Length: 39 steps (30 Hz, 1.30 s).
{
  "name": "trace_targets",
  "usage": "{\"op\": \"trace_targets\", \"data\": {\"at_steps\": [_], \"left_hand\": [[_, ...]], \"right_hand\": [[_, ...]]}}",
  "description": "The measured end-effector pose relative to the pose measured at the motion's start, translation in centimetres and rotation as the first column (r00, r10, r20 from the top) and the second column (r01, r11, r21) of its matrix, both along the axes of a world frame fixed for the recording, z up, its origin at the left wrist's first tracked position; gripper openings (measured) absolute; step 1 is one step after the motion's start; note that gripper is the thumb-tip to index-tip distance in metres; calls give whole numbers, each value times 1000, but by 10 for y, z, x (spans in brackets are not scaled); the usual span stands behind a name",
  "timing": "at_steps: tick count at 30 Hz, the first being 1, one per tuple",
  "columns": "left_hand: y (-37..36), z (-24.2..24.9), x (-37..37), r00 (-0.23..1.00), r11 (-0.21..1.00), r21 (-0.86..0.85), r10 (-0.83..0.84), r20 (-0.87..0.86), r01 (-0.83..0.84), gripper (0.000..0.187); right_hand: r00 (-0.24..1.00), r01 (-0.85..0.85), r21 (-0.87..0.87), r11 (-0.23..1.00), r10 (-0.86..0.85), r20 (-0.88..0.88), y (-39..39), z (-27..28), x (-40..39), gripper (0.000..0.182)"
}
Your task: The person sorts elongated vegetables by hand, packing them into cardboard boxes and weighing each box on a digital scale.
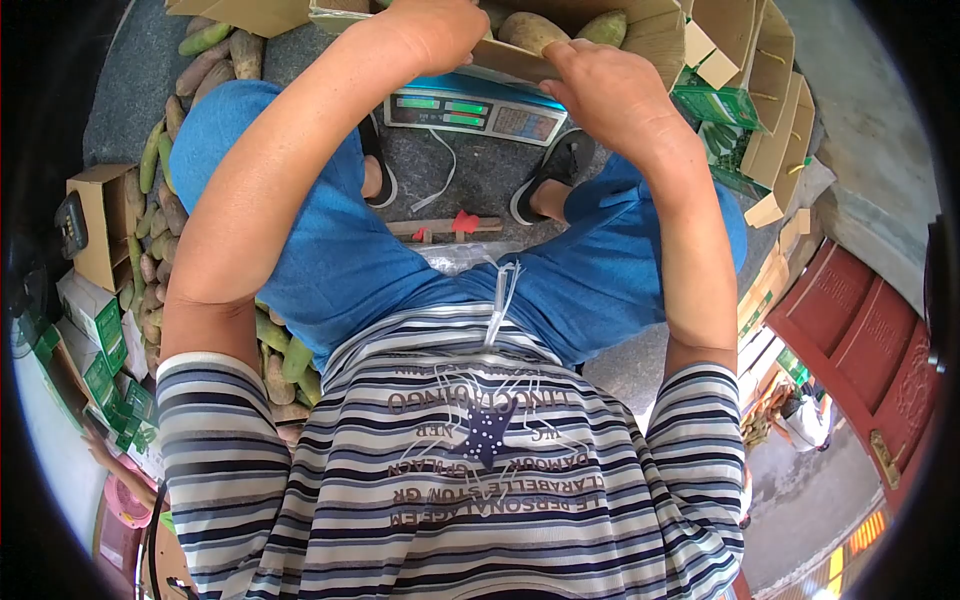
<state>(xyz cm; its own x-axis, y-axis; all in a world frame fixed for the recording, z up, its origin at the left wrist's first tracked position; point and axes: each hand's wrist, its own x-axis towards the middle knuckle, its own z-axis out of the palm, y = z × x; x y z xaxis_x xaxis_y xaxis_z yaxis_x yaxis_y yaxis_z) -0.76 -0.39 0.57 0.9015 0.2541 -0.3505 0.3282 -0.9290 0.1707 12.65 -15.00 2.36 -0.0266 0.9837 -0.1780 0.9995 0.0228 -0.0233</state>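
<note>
Two bare arms stretch forward from a striped shirt [450,480] and blue shorts [330,250], the person seated above a grey floor [480,170]. A bundle of white ties [503,290] hangs at the waist. Between the sandalled feet lie a wooden strip [450,228] with red tags and a white strap.

Further out, both hands meet at a carton [520,60] that sits on a scale [475,108], the scale's green displays and keypad facing the wearer. The left hand [435,30] is curled over the carton's near rim, its fingers hidden inside. The right hand [600,85] grips the same brown cardboard edge, thumb on the flap. The carton is plain corrugated board, open at the top, its flaps raised; at least two fruits [535,30], tan and pale green and oblong, show within.

Along the wearer's left runs a heap of loose fruit [150,240], green to brown, beside an open box [95,225] and green-printed packs [105,370]. On the right, flat and folded cartons [770,90] are stacked, some printed green, near a red door [860,340].
</note>
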Motion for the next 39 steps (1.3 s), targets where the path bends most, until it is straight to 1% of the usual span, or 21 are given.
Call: {"op": "trace_targets", "data": {"at_steps": [4,9,12,15,21,24,27,29,30,33,36,39], "left_hand": [[1,-10,3,1000,1000,16,2,-15,-2,28],[1,-11,4,1000,999,39,-2,-28,3,28],[1,-7,1,1000,999,36,-26,14,25,28],[1,-12,3,999,998,48,-32,-4,32,26],[1,-11,4,1000,1000,22,9,-29,-8,24],[1,-10,5,999,1000,25,-8,-38,9,24],[0,-6,1,999,1000,9,-14,36,14,27],[3,-14,-3,997,998,46,-48,67,45,28],[1,-10,-4,995,996,65,-64,81,59,30],[-3,11,2,1000,999,-53,-1,2,1,31],[-4,9,6,1000,1000,-24,13,-23,-14,34],[-4,0,6,999,999,41,26,33,-28,31]], "right_hand": [[1000,-3,4,1000,3,-6,0,-1,0,23],[1000,-1,1,1000,1,-11,0,-1,0,23],[1000,-7,23,1000,7,-7,-1,-2,0,23],[1000,-5,25,1000,5,-4,0,-3,0,23],[1000,-13,6,1000,13,2,0,-2,0,22],[999,-38,30,999,39,-7,0,-3,1,22],[998,-51,67,996,52,-28,-1,-6,2,21],[999,-40,58,997,42,-28,-2,-5,2,21],[999,-36,54,998,37,-28,-1,-4,1,21],[1000,-10,16,1000,10,-6,0,-1,0,23],[999,16,196,980,-10,-34,0,-1,1,22],[999,28,195,980,-19,-48,0,0,3,23]]}}
